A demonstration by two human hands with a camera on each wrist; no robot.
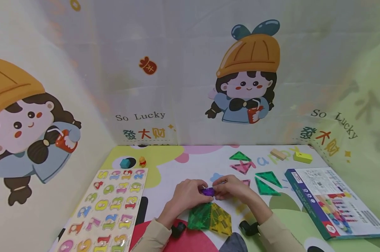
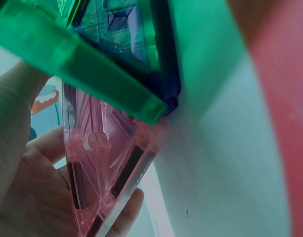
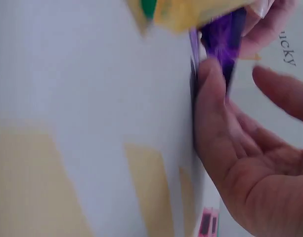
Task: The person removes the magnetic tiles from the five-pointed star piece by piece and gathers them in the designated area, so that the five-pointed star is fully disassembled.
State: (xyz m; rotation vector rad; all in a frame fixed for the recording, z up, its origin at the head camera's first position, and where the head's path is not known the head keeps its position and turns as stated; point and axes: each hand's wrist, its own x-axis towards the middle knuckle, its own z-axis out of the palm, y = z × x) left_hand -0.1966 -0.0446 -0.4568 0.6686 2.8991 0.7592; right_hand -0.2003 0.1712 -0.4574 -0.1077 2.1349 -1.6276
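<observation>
In the head view, my left hand [image 1: 190, 193] and right hand [image 1: 232, 187] meet at a small purple magnetic tile [image 1: 208, 191]. My left thumb and fingers hold its left side; my right fingers pinch the other. Right below are a translucent green tile [image 1: 200, 217] and a yellow tile [image 1: 221, 219], set edge to edge. The right wrist view has the purple tile [image 3: 224, 44] between the fingers of both hands. A pink triangular tile [image 2: 99, 153] fills the middle of the left wrist view, in front of my left fingers, below a green tile edge [image 2: 92, 74].
Loose green triangle tiles [image 1: 266, 187] and pink ones [image 1: 241, 167] lie beyond my right hand. A number puzzle board [image 1: 106, 206] is at left, a boxed set [image 1: 334, 203] at right. Toward the back stand a teal block [image 1: 125, 163], a small figure [image 1: 142, 161] and a yellow block [image 1: 302, 157].
</observation>
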